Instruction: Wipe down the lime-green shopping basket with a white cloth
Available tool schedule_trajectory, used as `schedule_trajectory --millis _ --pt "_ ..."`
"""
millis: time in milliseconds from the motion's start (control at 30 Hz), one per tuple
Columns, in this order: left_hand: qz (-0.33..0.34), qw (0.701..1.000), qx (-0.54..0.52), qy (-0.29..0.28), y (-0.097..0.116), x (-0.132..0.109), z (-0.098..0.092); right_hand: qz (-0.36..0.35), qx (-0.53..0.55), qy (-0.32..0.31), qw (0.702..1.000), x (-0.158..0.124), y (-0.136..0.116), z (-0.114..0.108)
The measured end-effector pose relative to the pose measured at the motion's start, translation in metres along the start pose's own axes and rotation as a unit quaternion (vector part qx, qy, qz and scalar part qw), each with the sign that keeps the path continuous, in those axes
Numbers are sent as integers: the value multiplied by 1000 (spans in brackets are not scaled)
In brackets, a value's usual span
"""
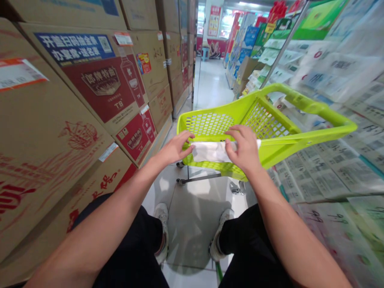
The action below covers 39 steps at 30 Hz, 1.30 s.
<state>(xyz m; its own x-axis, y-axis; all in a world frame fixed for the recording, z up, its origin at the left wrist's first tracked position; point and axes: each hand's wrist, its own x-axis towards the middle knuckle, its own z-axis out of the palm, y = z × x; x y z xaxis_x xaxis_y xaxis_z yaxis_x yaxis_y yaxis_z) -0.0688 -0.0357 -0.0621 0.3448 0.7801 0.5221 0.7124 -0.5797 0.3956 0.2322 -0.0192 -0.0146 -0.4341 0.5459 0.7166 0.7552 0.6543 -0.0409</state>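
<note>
A lime-green shopping cart (210,116) stands sideways before me, its handle to the right. Along the near side, at the rim, hangs a white cloth (210,152), spread lengthwise between my hands. At the cloth's left end, my left hand (179,147) has its fingers bent over the rim and its thumb at the cloth's edge. My right hand (244,148) is curled over the rim on the right part of the cloth, thumb on the near face. A bit of white shows beyond that hand. The fingers' undersides are partly hidden.
Stacked cardboard cartons (99,80) line the left side. Packs of tissue paper (327,148) with handwritten prices are piled on the right. The tiled aisle (210,80) runs ahead toward a blue stool (205,53). Cart wheels (181,181) stand near my shoes.
</note>
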Motion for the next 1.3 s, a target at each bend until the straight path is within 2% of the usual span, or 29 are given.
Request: schedule_trajectory --millis 100,167,300,367,500,633,700,800,900,967,1033,1100,1167,1300 --pt "-7 999 40 -10 1 -1 10 -2 -41 -138 990 1 -38 22" --pt "-21 1000 9 1 -3 0 17 12 -71 -175 982 3 -58 35" --pt "-77 992 -94 38 -15 3 21 10 -72 -182 981 6 -72 47" --pt "-93 991 -99 15 -21 4 18 -12 -73 -175 982 5 -67 46" --pt "-76 990 -118 -26 -36 7 12 -17 -90 -143 986 -2 -37 34" --pt "-111 966 -234 12 -52 15 23 38 -134 -94 986 -12 0 20" --pt "-134 953 -268 48 -56 19 34 43 -141 -81 986 -15 5 18" --pt "-153 936 -306 82 -53 25 47 27 -119 -91 988 -12 -14 29" --pt "-151 933 -319 72 -45 26 50 -6 -79 -131 988 -4 -50 48" --pt "-136 947 -288 48 -39 23 46 -21 -70 -157 985 2 -69 58" --pt "-103 971 -216 8 -34 19 37 -33 -71 -173 982 7 -76 62" --pt "-63 989 -126 -33 -30 15 28 -44 -68 -177 981 8 -69 61" --pt "-32 996 -62 -61 -29 14 19 -34 -71 -165 983 6 -49 55" --pt "-17 997 -19 -67 -31 13 14 56 -117 -113 985 -1 23 31"
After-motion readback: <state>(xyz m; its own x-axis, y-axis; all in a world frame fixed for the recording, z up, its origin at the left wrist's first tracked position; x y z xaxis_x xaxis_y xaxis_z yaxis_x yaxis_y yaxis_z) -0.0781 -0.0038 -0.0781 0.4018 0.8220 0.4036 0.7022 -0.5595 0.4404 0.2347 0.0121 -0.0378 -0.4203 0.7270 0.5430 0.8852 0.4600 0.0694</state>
